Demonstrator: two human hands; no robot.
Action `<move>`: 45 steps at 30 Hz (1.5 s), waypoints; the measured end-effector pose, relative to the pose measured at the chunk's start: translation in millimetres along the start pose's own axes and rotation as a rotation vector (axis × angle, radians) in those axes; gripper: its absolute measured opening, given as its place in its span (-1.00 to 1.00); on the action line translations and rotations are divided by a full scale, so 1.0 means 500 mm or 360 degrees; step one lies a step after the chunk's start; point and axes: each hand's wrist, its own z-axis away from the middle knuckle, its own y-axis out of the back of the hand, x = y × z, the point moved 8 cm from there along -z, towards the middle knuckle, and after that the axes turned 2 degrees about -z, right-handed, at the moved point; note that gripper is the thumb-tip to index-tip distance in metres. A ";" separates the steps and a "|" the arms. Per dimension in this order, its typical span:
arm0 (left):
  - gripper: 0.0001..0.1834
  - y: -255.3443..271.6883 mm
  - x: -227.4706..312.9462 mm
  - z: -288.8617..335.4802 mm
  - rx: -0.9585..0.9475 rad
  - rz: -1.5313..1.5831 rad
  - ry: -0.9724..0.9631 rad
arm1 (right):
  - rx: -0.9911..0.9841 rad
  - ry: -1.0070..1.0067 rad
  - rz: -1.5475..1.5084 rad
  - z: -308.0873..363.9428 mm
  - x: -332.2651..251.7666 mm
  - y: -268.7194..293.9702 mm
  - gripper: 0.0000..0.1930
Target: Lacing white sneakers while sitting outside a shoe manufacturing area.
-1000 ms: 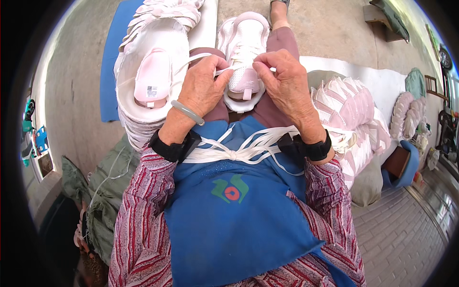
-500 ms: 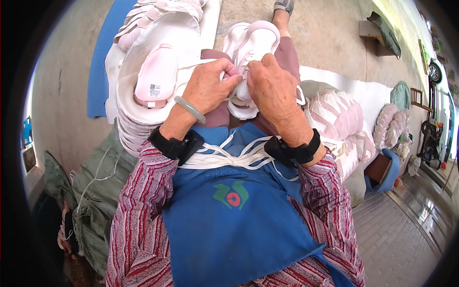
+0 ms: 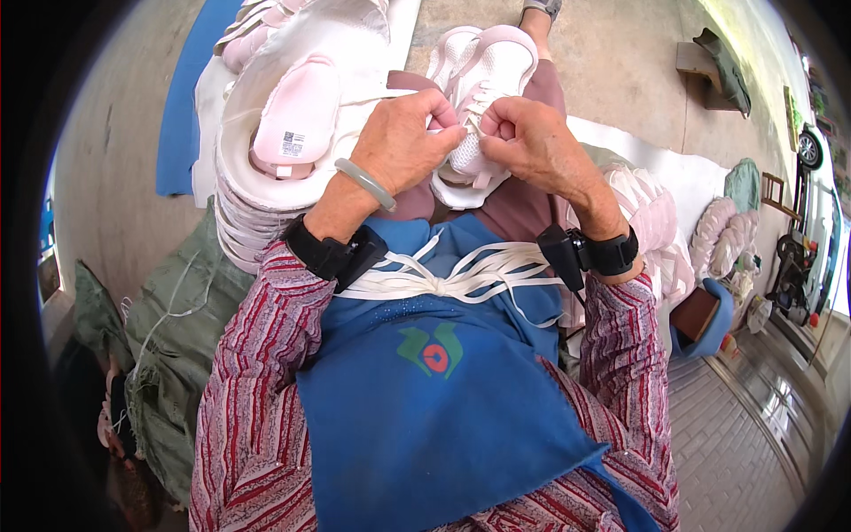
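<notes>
My left hand (image 3: pixel 403 137) and right hand (image 3: pixel 539 142): apart, curled, over the pink-white shoe (image 3: pixel 500 69); can't tell if clamped on its laces (image 3: pixel 479 96).

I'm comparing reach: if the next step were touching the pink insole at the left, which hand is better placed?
Probably the left hand: it is nearer the pink insole. The right hand is at the right side of the laced shoe and would likely have to reach past the left.

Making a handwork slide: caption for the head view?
Left hand and right hand over a pale laced shoe, blue apron below.
</notes>
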 end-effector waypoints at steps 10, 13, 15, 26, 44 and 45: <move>-0.83 0.025 0.009 0.000 0.0082 -0.0130 0.0179 | 0.0751 0.0412 0.0589 0.062 -0.026 0.007 -0.89; -0.84 0.027 0.025 -0.002 0.0192 0.0082 0.0048 | 0.0822 0.0307 0.0288 0.098 0.000 0.017 -0.83; -0.80 0.020 0.046 -0.005 0.0232 0.0122 -0.0150 | 0.0871 0.0226 0.0130 0.112 0.023 0.031 -0.77; -0.86 -0.013 0.053 -0.017 0.0044 -0.0116 -0.0313 | 0.0667 0.0263 0.0334 0.104 0.036 0.046 -0.83; -0.85 0.020 0.055 0.008 0.0157 0.0003 -0.0221 | 0.0856 0.0148 0.0218 0.133 0.061 0.058 -0.80; -0.84 0.018 0.060 0.008 0.0123 0.0000 -0.0267 | 0.0834 0.0184 0.0259 0.126 0.055 0.047 -0.79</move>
